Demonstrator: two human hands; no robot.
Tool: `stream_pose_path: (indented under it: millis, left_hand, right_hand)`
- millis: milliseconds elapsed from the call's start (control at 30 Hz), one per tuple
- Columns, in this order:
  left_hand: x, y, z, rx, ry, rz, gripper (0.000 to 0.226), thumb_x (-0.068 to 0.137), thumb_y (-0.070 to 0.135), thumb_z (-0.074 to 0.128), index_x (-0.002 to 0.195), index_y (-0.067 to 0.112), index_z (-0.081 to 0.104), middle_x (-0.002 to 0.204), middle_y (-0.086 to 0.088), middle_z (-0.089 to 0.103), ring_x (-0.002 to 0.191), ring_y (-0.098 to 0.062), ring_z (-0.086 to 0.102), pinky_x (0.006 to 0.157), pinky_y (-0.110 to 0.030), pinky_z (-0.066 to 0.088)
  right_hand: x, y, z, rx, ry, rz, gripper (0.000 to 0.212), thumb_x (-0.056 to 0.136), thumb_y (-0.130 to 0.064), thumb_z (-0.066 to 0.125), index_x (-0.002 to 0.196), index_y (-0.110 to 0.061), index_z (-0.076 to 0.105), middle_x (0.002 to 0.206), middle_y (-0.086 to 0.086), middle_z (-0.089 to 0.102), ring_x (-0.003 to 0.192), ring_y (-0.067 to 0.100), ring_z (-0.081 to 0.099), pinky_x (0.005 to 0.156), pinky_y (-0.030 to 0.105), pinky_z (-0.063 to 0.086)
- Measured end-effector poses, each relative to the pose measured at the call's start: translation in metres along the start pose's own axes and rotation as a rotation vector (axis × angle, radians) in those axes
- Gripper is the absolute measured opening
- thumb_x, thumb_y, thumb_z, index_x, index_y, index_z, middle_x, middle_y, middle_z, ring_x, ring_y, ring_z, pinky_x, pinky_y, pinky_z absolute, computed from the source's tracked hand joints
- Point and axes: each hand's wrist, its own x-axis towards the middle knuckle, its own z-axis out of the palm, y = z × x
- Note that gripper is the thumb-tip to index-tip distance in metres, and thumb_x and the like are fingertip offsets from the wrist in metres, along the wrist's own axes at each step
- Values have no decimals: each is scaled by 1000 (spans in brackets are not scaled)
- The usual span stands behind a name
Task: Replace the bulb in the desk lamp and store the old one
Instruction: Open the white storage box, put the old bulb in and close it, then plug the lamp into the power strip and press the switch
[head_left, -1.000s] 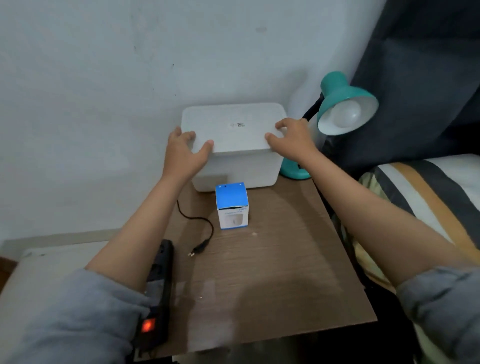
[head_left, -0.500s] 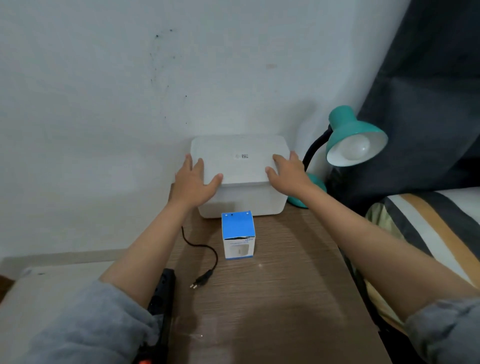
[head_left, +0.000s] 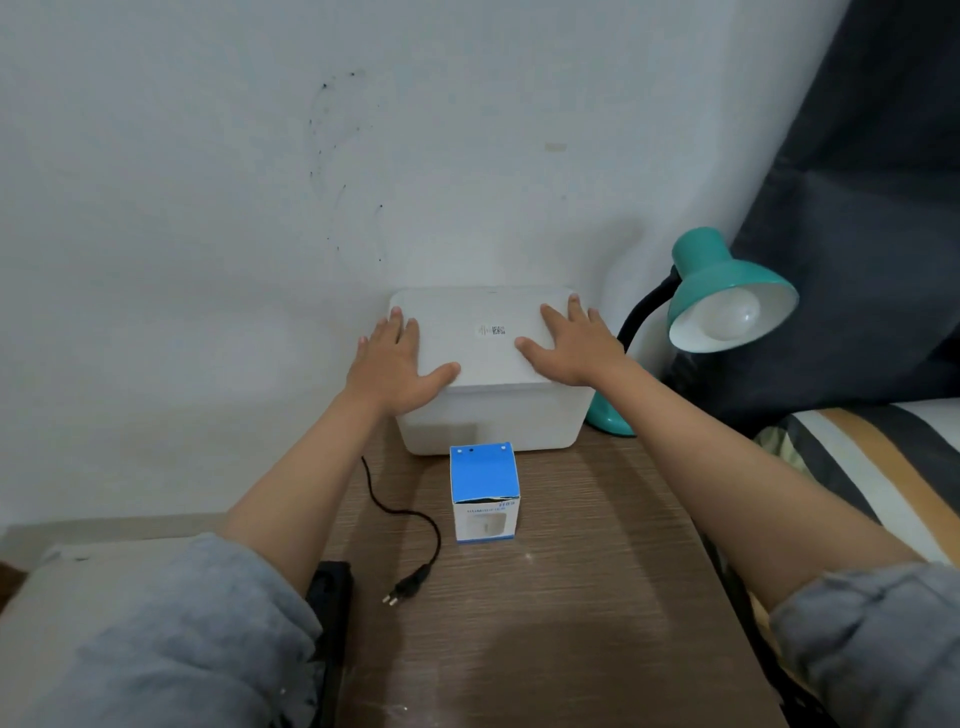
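Two hands (head_left: 395, 369) (head_left: 571, 343) press a white box (head_left: 488, 415) on a wooden table (head_left: 571, 597)

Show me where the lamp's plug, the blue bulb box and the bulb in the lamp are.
plug (head_left: 404, 586), head view, on its black body just behind the two pins.
blue bulb box (head_left: 484, 473), head view, on its blue top face.
bulb (head_left: 728, 320), head view, on the white globe inside the teal shade.

Teal desk lamp (head_left: 719, 278) holds a white bulb (head_left: 730, 317); blue-topped bulb box (head_left: 484, 493) stands upright before a lidded white bin (head_left: 493, 421).
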Motion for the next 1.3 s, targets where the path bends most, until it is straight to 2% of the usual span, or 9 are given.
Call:
stream_pose_path:
  millis: [267,367,467,567,700,867,1000,1167,1300]
  left_hand:
    - [8,-3,1,59,-12,26,99,75,73,37,145,6,14,157,-15,6,144,-31,6,115,-52,8]
    - [11,-2,-10,115,-93,20,103,73,78,35,145,6,15,157,-14,8,143,-30,8,115,-53,7]
    - [6,3,-26,99,-186,-32,104,75,78,36,147,7,7,158,-11,1,145,-26,0,115,-52,0]
    - [-22,11,-28,-84,-102,-42,94,83,66,41,147,8,3,158,-10,-2,145,-23,-4,116,-48,-2]
    - [-80,14,-16,-259,86,-16,81,85,54,50,146,11,18,156,-9,15,145,-21,7,116,-45,4]
    - [-169,3,3,-320,194,-97,68,85,37,59,141,9,31,151,-9,30,141,-23,23,114,-50,10]
    - [-240,-11,23,-303,203,-220,64,85,32,60,139,8,35,150,-11,32,141,-24,24,115,-49,9]
    - [-298,-30,50,-257,159,-305,66,83,35,61,138,6,36,148,-13,34,138,-26,28,115,-43,23]
    - [-317,-35,62,-262,119,-313,68,85,36,58,140,5,32,149,-13,31,138,-25,26,115,-41,21]
  right_hand:
    - [10,0,5,-17,67,10,82,82,-73,32,148,-27,21,161,8,5,146,37,8,116,53,13]
    - [2,-2,5,52,278,-46,63,88,-56,43,130,-10,50,146,20,38,137,36,31,112,51,21]
    - [-19,-8,5,182,513,-156,42,92,-31,53,121,-1,59,136,23,51,129,37,43,108,45,30]
    - [-51,-20,13,258,618,-305,34,88,-21,57,115,-1,63,125,21,59,119,37,52,100,44,42]
    - [-104,-44,35,312,640,-502,31,86,-22,53,106,-3,66,102,13,65,98,29,60,80,37,52]
    - [-169,-75,83,480,548,-570,22,85,-18,54,97,-6,67,85,8,62,79,19,58,72,25,46]
    - [-206,-90,128,563,319,-518,15,82,-13,57,90,-6,67,82,7,63,70,16,58,66,29,49]
    - [-218,-103,159,659,81,-154,21,86,-9,60,106,-7,65,100,9,63,86,16,59,79,27,49]
    - [-211,-112,175,758,-30,71,30,89,-15,59,119,-14,61,98,0,62,88,11,55,72,19,43]
